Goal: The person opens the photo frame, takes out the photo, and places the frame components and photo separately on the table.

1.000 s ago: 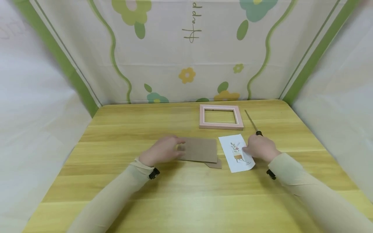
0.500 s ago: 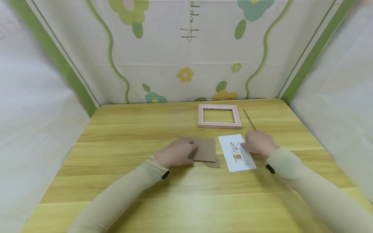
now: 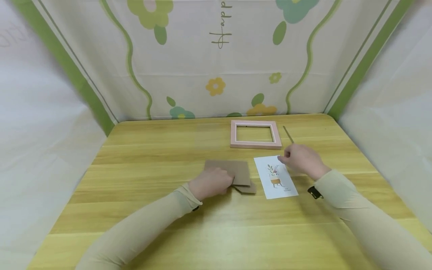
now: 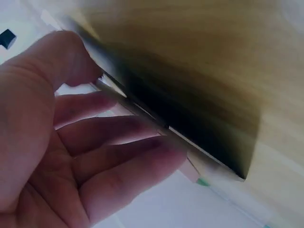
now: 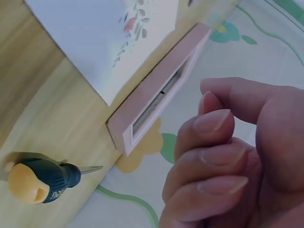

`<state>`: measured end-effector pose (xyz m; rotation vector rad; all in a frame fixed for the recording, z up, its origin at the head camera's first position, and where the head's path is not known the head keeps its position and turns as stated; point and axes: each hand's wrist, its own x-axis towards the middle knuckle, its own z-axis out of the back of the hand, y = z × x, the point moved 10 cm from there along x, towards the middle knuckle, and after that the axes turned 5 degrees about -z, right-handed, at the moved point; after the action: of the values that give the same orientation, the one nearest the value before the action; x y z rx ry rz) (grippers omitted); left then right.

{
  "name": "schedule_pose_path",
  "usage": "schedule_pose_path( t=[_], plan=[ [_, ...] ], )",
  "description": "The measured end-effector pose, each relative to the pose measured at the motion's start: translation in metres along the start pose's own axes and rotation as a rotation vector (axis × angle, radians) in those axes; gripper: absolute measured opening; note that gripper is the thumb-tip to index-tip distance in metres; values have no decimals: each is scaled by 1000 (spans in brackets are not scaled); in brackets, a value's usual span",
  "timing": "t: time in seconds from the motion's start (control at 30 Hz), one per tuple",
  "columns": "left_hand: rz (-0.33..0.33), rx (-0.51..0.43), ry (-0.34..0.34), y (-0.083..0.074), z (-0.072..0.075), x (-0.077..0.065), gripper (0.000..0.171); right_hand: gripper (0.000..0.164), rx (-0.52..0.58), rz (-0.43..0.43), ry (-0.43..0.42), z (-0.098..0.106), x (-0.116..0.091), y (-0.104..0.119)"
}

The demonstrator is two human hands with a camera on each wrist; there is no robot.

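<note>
My left hand grips the near edge of a brown picture-frame backing board, thumb on one face and fingers on the other in the left wrist view. A brown flap pokes out beneath the board's right corner. To the right lies a white card printed with a potted plant. My right hand hovers by the card's upper right corner, fingers loosely curled, holding nothing. Below it in the right wrist view is a screwdriver with a dark and yellow handle; the hand hides that handle in the head view.
A pink picture frame lies at the back of the wooden table. Left of it is a faint, clear-looking rectangle, hard to make out. Patterned cloth hangs behind the table, with pale cloth on both sides.
My left hand has moved right and taken hold of the backing board's near edge. My right hand has let go of the card, which now lies flat, and risen slightly away.
</note>
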<state>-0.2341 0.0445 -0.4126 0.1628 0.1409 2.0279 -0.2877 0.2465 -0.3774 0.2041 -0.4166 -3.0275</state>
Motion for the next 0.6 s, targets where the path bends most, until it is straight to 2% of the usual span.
schedule_pose_path(
  t=[0.2, 0.27, 0.3, 0.37, 0.5, 0.57, 0.6],
  plan=[
    [35, 56, -92, 9, 25, -8, 8, 33, 20, -1, -7, 6, -1, 0],
    [40, 19, -117, 15, 34, -11, 6, 33, 23, -2, -15, 9, -1, 0],
    [50, -27, -123, 20, 40, -13, 8, 33, 25, -2, -20, 12, -1, 0],
    [95, -182, -147, 34, 51, -16, 12, 34, 32, -1, -32, 16, -1, 1],
    [288, -549, -277, 72, 71, -32, 12, 37, 50, -6, -57, 27, -2, 2],
    [381, -710, -358, 87, 75, -43, 12, 38, 59, -8, -71, 33, -3, 2],
    [426, -775, -378, 93, 73, -49, 11, 39, 65, -10, -77, 35, -3, 2]
  ],
)
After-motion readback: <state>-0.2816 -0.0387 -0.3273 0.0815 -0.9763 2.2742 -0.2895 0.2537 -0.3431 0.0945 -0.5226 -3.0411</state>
